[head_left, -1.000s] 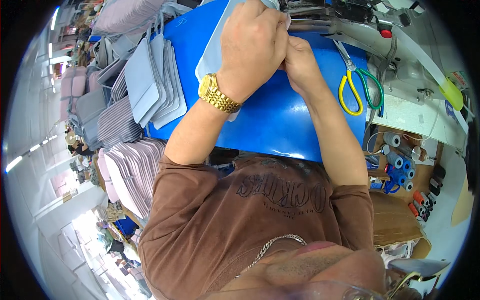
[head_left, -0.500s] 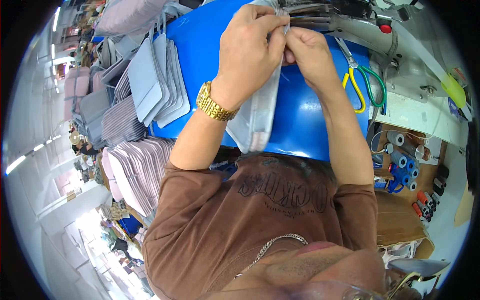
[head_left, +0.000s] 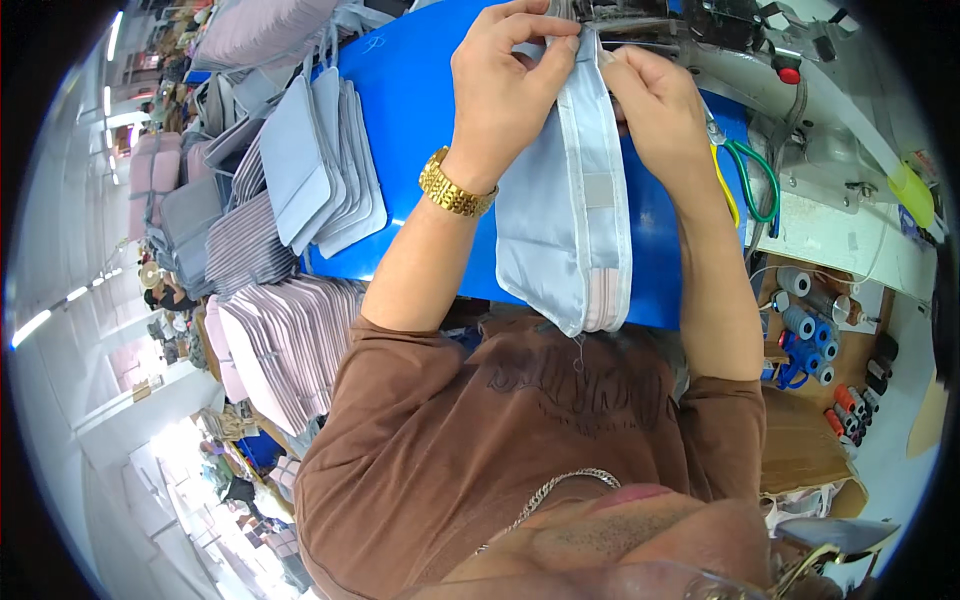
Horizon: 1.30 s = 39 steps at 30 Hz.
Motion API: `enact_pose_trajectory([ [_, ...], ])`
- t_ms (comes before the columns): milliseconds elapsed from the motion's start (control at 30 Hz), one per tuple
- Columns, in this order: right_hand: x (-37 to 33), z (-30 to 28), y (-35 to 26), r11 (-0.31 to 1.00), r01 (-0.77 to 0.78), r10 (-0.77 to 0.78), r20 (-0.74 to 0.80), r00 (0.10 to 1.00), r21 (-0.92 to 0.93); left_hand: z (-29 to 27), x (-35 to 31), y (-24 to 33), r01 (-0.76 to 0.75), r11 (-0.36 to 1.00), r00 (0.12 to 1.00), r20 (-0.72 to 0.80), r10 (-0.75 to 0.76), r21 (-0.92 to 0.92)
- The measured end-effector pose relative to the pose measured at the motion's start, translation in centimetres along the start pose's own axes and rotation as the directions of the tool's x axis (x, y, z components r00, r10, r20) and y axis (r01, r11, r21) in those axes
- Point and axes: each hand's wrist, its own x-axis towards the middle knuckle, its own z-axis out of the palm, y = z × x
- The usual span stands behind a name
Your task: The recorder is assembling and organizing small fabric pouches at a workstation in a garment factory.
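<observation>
A light grey fabric piece, with a pale-edged side strip and a small pink patch near its lower end, hangs over the front of the blue work surface. My left hand, with a gold watch on its wrist, pinches the far end of this fabric between thumb and fingers. Beside it, my right hand grips the strip's right edge with curled fingers. Both hands are close to the dark metal parts of a sewing machine. A loose thread dangles from the fabric's near corner.
Scissors with green and yellow handles lie right of my right forearm. Grey fabric panels hang at the left, above a stack of pinkish pieces. Thread spools fill a wooden drawer at the right.
The fabric piece has shifted right and turned, so more of its grey panel and side strip shows. Both hands have moved slightly right and apart, and still hold it.
</observation>
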Motion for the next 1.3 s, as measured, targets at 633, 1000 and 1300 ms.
enact_pose_trajectory([
  [633, -4.3, -6.9, -3.2, 0.989, 0.084, -0.101, -0.148, 0.984, -0.118, 1.1, 0.3, -1.2, 0.125, 0.965, 0.988, -0.066, -0.143, -0.229],
  [1000, -3.8, -7.3, -3.4, 0.983, 0.100, -0.139, -0.263, 0.955, -0.156, 1.2, 0.4, -1.1, 0.186, 0.961, 0.973, -0.096, -0.209, -0.203],
  [1300, -4.1, 0.1, -0.6, 0.981, 0.035, -0.044, 0.041, 0.998, 0.190, -0.1, -5.4, 0.7, 0.116, 0.979, 0.993, 0.058, -0.107, -0.169],
])
